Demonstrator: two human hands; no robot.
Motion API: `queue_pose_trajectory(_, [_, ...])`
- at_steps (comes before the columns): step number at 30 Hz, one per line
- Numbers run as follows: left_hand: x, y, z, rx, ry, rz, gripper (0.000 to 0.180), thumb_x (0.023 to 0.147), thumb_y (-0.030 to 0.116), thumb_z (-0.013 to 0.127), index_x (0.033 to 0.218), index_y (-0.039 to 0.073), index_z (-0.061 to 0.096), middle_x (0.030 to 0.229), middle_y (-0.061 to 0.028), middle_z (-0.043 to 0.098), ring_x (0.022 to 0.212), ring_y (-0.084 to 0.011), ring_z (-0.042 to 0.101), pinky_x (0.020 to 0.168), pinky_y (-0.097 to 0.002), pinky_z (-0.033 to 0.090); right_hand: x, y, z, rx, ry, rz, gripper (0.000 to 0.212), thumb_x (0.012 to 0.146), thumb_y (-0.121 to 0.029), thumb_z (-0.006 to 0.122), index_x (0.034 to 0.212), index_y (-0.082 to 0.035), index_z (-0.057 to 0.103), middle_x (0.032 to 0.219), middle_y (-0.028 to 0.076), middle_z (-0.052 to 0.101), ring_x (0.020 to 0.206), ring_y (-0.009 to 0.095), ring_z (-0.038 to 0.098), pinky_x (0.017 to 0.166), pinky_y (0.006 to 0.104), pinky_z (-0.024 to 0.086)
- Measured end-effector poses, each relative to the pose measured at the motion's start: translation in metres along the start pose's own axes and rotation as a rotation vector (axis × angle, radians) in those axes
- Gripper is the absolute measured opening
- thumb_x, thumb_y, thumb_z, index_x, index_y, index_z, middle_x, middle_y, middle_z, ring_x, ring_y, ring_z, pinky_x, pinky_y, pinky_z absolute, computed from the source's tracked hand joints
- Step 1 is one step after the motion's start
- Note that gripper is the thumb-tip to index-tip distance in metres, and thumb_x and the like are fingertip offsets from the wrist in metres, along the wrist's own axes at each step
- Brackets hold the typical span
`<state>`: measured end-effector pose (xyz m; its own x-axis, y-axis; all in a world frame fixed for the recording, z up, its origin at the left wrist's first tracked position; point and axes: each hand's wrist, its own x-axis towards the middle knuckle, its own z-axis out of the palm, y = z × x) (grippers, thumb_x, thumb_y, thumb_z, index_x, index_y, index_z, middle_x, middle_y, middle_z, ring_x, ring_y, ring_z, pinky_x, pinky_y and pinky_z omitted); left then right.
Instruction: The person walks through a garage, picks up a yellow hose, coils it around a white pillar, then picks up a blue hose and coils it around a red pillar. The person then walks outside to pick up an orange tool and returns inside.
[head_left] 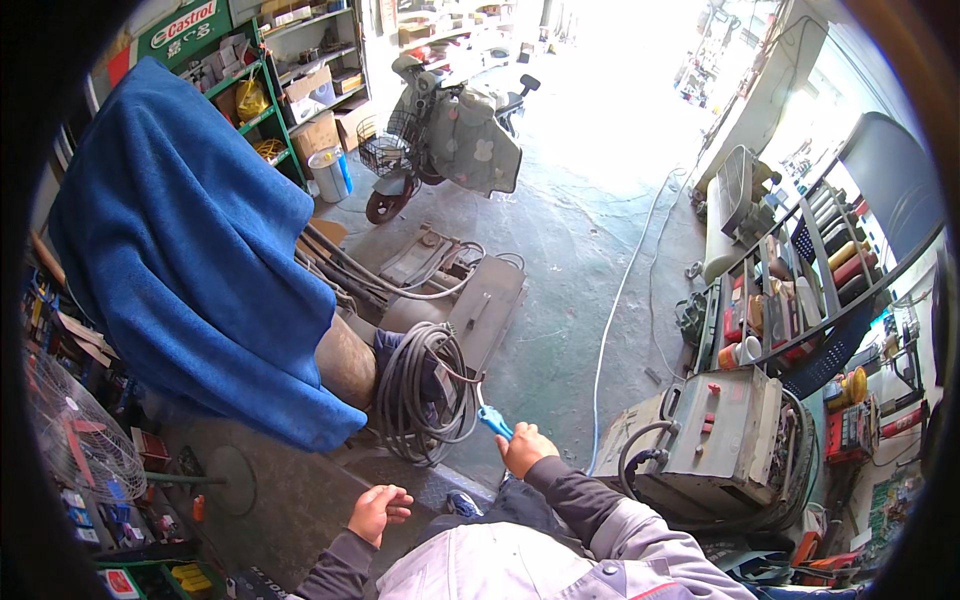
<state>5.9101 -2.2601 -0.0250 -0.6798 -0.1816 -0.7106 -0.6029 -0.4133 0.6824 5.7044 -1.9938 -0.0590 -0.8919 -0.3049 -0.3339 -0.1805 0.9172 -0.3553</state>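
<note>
One blue-handled tool, slim pale bent shank, clamped in right hand beside coiled grey cable; left hand, fingers slightly apart, on coil's near side.

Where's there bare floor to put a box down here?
The widest bare floor lies beyond the right hand, between the scooter, the coiled cable and the boxy grey machine, though a pale hose runs across it. The tool rack and the green shelves are crowded.
</note>
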Motion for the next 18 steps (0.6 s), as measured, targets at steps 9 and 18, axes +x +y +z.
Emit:
queue_pose_trajectory(9, [0.001,-0.009,-0.005,0.017,-0.027,0.0,0.03,0.103,0.032,0.051,0.108,0.005,0.063,0.101,-0.0113,0.072,0.079,-0.0188,0.068,0.071,-0.0331,0.054,-0.003,0.015,-0.025,0.146,0.088,0.077,0.062,0.094,-0.053,0.058,0.116,0.004,0.051,0.114,0.03,0.059,0.099,0.046,0.065,0.084,0.0511,0.054])
queue_pose_trajectory(18, [0.045,0.052,0.108,0.059,-0.296,0.205,0.054,0.106,0.049,0.036,0.115,0.004,0.064,0.107,-0.0118,0.071,0.09,-0.0215,0.067,0.083,-0.0364,0.051,-0.078,-0.013,-0.082,0.792,0.322,-0.327,0.063,0.091,-0.04,0.071,0.134,0.0,0.048,0.114,0.023,0.062,0.104,0.035,0.064,0.09,0.0411,0.052])
